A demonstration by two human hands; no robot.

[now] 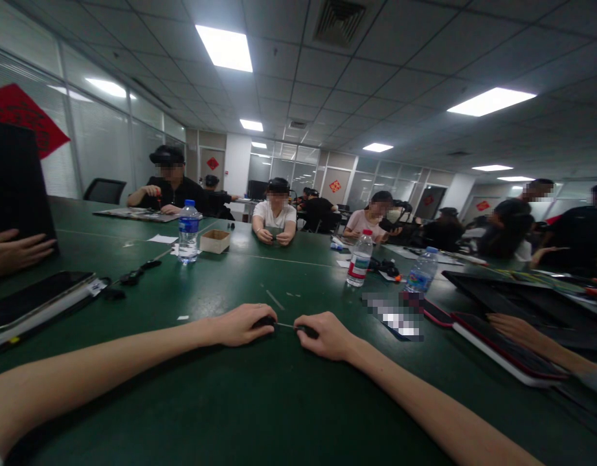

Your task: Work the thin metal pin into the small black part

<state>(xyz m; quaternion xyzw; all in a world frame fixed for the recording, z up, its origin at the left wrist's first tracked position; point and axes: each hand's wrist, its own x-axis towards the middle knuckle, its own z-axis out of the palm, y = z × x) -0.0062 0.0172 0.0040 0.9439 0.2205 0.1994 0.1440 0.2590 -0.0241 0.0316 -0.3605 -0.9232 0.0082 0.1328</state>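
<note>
Just above the green table (240,388), my left hand (245,323) is closed around a small black rounded object (265,321); the fingers cover most of it, so its kind is unclear. Facing it, my right hand (325,333) grips a screwdriver (308,331) by its black handle. The screwdriver's thin metal shaft points left, with its tip at or close to the black object; whether they touch I cannot tell. A white paper scrap (182,318) lies beyond my left wrist.
Water bottles stand at left (188,236), centre right (359,262) and right (421,272). A small open box (215,242) sits beyond my hands. Other people's hands appear at far left (19,249) and right (517,333), near a tablet-like device (507,346). Another device (41,301) lies left.
</note>
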